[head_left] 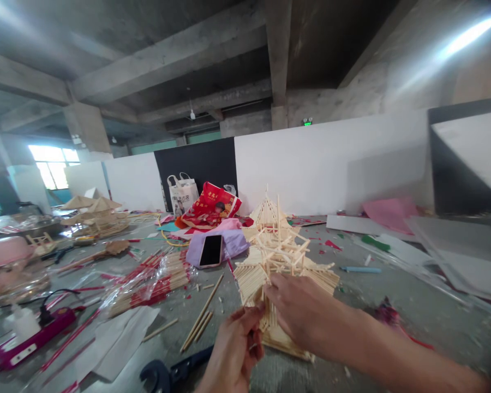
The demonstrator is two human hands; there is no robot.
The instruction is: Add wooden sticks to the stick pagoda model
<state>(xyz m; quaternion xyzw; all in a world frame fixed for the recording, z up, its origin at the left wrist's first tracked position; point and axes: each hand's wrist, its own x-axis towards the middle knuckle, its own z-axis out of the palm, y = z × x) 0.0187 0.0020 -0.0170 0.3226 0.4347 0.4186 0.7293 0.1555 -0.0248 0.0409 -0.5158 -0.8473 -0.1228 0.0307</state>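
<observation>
Both hands, left hand (234, 349) and right hand (306, 311), perhaps pinching stick model (278, 256), fingertips hidden.

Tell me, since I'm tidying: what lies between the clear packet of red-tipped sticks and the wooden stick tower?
In the head view, loose wooden sticks lie on the grey table between them.

Both hands touch a little stick house (280, 256) on the table (425, 316). The left hand (235, 349) pinches it. The right hand (306, 311) rests on it.
</observation>
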